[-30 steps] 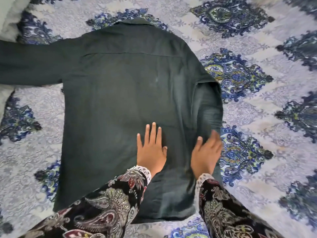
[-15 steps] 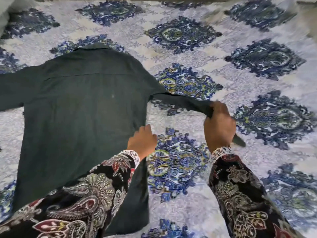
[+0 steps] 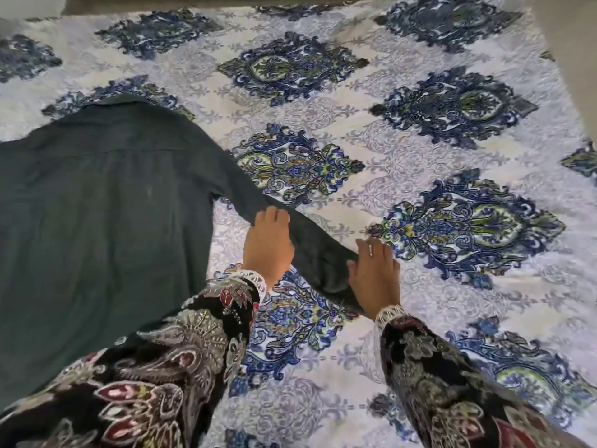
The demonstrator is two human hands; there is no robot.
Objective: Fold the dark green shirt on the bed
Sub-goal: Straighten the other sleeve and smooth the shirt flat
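Observation:
The dark green shirt (image 3: 97, 221) lies back-up on the bed, collar toward the far side, filling the left half of the view. Its right sleeve (image 3: 316, 257) stretches out diagonally toward me across the bedspread. My left hand (image 3: 268, 244) rests on the sleeve's upper part, fingers curled over the cloth. My right hand (image 3: 374, 273) presses at the sleeve's cuff end, fingers on the fabric's edge. The shirt's left sleeve runs out of the frame on the left.
The bed is covered by a white bedspread (image 3: 420, 176) with blue and green medallions. Its far edge and a grey floor strip (image 3: 226, 0) show at the top, and the bed's right edge at the upper right. My patterned dark sleeves fill the bottom.
The right sleeve, first folded over the shirt body, was pulled out to the right. It now lies flat on the bedspread with both hands on it; the view shifted right.

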